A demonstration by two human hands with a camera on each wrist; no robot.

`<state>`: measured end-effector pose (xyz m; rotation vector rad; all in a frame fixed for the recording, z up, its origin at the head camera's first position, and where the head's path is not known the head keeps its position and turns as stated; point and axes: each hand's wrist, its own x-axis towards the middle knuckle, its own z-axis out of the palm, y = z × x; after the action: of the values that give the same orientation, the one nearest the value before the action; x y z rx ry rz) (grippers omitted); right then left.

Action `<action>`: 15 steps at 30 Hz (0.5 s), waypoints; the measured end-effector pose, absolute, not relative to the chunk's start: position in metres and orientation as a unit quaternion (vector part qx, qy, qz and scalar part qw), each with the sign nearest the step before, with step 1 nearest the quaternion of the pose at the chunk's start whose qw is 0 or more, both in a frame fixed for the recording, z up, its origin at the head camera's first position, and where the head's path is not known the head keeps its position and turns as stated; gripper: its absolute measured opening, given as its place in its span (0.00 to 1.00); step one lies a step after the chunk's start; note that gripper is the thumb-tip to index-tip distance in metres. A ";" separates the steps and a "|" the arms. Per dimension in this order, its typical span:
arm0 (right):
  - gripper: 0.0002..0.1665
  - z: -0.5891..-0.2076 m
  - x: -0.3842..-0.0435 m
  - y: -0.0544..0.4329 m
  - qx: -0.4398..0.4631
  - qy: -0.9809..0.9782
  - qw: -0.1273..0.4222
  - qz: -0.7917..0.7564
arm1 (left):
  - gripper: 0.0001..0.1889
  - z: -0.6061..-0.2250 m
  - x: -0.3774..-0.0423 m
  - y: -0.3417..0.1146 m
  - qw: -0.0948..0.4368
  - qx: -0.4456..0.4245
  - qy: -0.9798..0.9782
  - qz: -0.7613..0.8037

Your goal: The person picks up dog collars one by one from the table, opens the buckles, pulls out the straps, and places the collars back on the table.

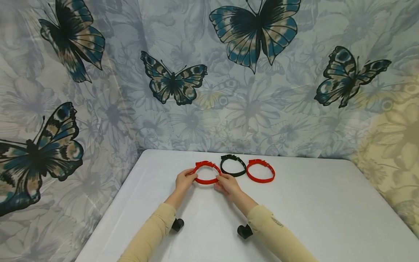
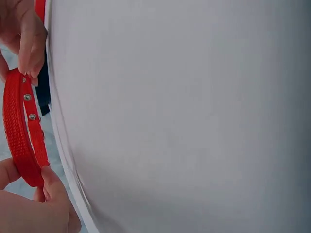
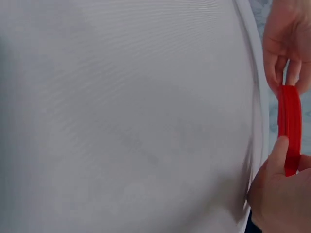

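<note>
A red buckled collar, closed into a loop, is held between both hands in the head view. My left hand pinches its left side between thumb and fingers. On the opposite side, my right hand grips the band the same way. The left wrist view shows the collar's woven band and metal-rimmed holes along its inner strap. In the right wrist view the red band runs between the two hands. Just behind the right hand lies a black collar, and a second red collar lies to its right.
A white cloth covers the table. Behind it hangs a grey-blue fabric backdrop printed with butterflies and flowers. Dark wrist cameras sit under the beige sleeves.
</note>
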<state>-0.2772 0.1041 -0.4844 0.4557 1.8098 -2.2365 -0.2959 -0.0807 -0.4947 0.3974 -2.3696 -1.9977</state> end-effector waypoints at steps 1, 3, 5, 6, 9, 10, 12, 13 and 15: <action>0.31 -0.485 -0.274 0.108 0.153 0.611 0.116 -0.768 | 0.20 -0.496 -0.293 -0.078 0.007 0.126 -0.749 -0.651; 0.31 -0.485 -0.268 0.116 0.150 0.601 0.120 -0.776 | 0.20 -0.497 -0.288 -0.074 0.000 0.120 -0.730 -0.672; 0.31 -0.484 -0.263 0.124 0.145 0.599 0.124 -0.778 | 0.21 -0.497 -0.283 -0.069 -0.011 0.121 -0.709 -0.694; 0.31 -0.484 -0.260 0.128 0.142 0.599 0.127 -0.778 | 0.21 -0.497 -0.280 -0.067 -0.017 0.121 -0.700 -0.704; 0.29 -0.483 -0.252 0.138 0.127 0.601 0.134 -0.778 | 0.24 -0.494 -0.271 -0.063 -0.040 0.118 -0.674 -0.728; 0.28 -0.483 -0.249 0.141 0.124 0.600 0.135 -0.778 | 0.24 -0.492 -0.267 -0.063 -0.049 0.115 -0.666 -0.735; 0.26 -0.483 -0.242 0.147 0.117 0.597 0.142 -0.781 | 0.25 -0.488 -0.258 -0.062 -0.066 0.106 -0.655 -0.745; 0.25 -0.483 -0.239 0.149 0.115 0.598 0.143 -0.780 | 0.25 -0.488 -0.254 -0.062 -0.074 0.101 -0.651 -0.749; 0.24 -0.483 -0.232 0.155 0.114 0.604 0.147 -0.775 | 0.25 -0.489 -0.249 -0.061 -0.087 0.094 -0.645 -0.753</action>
<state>-0.2321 0.1547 -0.4832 0.3268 1.7390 -2.2292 -0.2486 -0.0609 -0.4891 0.3137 -2.1473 -2.5070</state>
